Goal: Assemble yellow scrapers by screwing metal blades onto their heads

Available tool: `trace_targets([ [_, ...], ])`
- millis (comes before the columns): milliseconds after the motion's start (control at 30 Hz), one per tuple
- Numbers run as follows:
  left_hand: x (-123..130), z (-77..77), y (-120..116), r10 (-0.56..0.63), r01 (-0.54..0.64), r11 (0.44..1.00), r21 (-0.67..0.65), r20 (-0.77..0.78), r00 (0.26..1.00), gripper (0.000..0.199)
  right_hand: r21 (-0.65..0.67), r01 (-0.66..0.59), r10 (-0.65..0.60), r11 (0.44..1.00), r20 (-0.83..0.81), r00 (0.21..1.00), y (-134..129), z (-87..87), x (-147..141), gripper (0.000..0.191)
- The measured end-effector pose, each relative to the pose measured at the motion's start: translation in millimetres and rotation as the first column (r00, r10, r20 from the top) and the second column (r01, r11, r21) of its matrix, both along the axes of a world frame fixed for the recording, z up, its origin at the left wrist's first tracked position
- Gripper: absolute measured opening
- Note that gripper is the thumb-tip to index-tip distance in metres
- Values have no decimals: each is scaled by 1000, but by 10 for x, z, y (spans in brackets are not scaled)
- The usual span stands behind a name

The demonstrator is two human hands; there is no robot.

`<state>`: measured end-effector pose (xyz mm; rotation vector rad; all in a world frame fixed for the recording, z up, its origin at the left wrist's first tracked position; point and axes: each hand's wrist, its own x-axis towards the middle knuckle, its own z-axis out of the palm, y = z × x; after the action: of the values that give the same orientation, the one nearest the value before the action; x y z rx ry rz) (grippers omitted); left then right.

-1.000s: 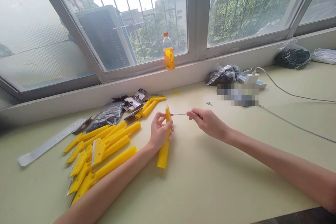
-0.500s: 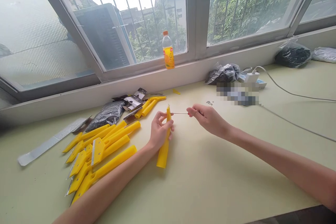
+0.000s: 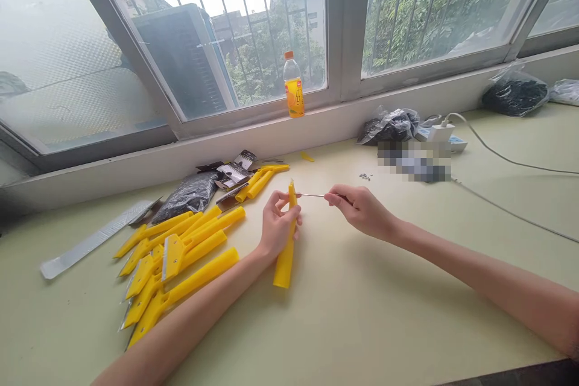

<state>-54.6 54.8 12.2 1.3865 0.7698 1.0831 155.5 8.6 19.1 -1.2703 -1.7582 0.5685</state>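
My left hand (image 3: pixel 279 223) is closed around a yellow scraper (image 3: pixel 284 262), near its head, with the handle pointing down toward me. The head is turned edge-on, so its flat face is hidden from me. From the right, my right hand (image 3: pixel 350 204) grips a screwdriver (image 3: pixel 312 195); its thin metal shaft reaches level to the scraper's head, and its handle is mostly covered by my fingers. Left of my left forearm lies a pile of yellow scrapers (image 3: pixel 203 274) with metal blades. Several tiny screws (image 3: pixel 365 177) are scattered beyond my right hand.
Behind the pile are a bag of black parts (image 3: pixel 187 196), printed cards (image 3: pixel 235 172), yellow handles (image 3: pixel 260 183) and a clear plastic strip (image 3: pixel 94 241). A drink bottle (image 3: pixel 294 90) stands on the sill. At right lie another black-filled bag (image 3: pixel 393 125), a charger (image 3: pixel 441 131) and cables (image 3: pixel 506 163).
The view has shifted slightly, moving everything a little to the right. My right hand has turned a little at the screwdriver; both hands keep their grips.
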Motion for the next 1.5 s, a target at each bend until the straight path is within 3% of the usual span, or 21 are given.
trace_targets([
  [100, 4, -1, -2, 7, -7, 1000, 5, -3, 1000, 36, -384, -127, -26, 915, -369, 929, -26, 70, -36, 41],
  [167, 11, 1, -6, 14, -14, 1000, 6, -12, 1000, 37, -525, -268, -41, 808, -503, 863, -30, 94, -42, 42],
  [200, 16, 3, -8, 18, -18, 1000, 6, -17, 1000, 38, -544, -286, -42, 789, -512, 858, -29, 94, -46, 43],
  [267, 29, 10, -15, 25, -25, 1000, 3, -25, 999, 38, -461, -183, -19, 868, -399, 917, -22, 79, -52, 44],
  [333, 41, 19, -21, 22, -22, 1000, -4, -29, 999, 38, -179, -33, 13, 983, -113, 993, -4, 60, -43, 42],
  [367, 44, 24, -24, 15, -15, 1000, -6, -30, 999, 38, -4, -10, 10, 1000, 64, 998, 10, 56, -28, 40],
  [433, 45, 35, -30, -8, 8, 1000, 1, -48, 999, 37, 244, -74, -21, 967, 364, 931, 44, 57, 22, 38],
  [533, 36, 44, -45, -40, 45, 998, 36, -114, 993, 33, 338, -151, -60, 929, 541, 839, 69, 48, 85, 39],
  [600, 29, 44, -61, -46, 58, 996, 68, -162, 986, 29, 330, -139, -50, 934, 506, 861, 47, 15, 71, 39],
  [667, 23, 40, -77, -40, 60, 994, 97, -194, 980, 27, 271, -81, -18, 959, 344, 939, -2, -26, 9, 39],
  [767, 15, 39, -88, -20, 48, 991, 123, -219, 976, 25, -42, 1, -5, 999, -102, 995, -72, -46, -101, 40],
  [867, 5, 45, -80, 2, 34, 989, 142, -248, 969, 23, -443, -177, -61, 879, -472, 880, -87, -7, -137, 39],
  [933, 2, 47, -76, 7, 32, 989, 145, -260, 966, 23, -532, -283, -70, 798, -549, 833, -71, 18, -117, 39],
  [1000, 5, 46, -81, 2, 34, 990, 135, -256, 967, 24, -475, -221, -35, 851, -472, 881, -45, 24, -76, 41],
  [1067, 15, 44, -96, -16, 47, 992, 118, -247, 969, 24, -228, -70, 16, 971, -233, 972, -12, 18, -20, 41],
  [1100, 22, 42, -107, -31, 59, 992, 111, -245, 969, 24, -57, -32, 28, 998, -64, 998, 7, 15, 13, 39],
  [1167, 36, 40, -135, -56, 82, 992, 100, -244, 968, 25, 221, -80, 21, 972, 260, 965, 38, 14, 84, 36],
  [1267, 47, 32, -182, -63, 85, 993, 82, -239, 969, 25, 333, -191, 3, 924, 492, 871, 41, 25, 151, 35],
  [1333, 43, 20, -209, -76, 95, 993, 65, -241, 968, 24, 325, -186, 13, 927, 467, 884, 4, 29, 134, 36],
  [1400, 33, 7, -224, -97, 113, 992, 50, -250, 963, 22, 267, -137, 48, 954, 315, 948, -49, 26, 72, 37],
  [1500, 17, 0, -224, -79, 96, 994, 51, -261, 962, 23, -29, -48, 45, 998, -104, 994, -98, 24, -22, 40],
])
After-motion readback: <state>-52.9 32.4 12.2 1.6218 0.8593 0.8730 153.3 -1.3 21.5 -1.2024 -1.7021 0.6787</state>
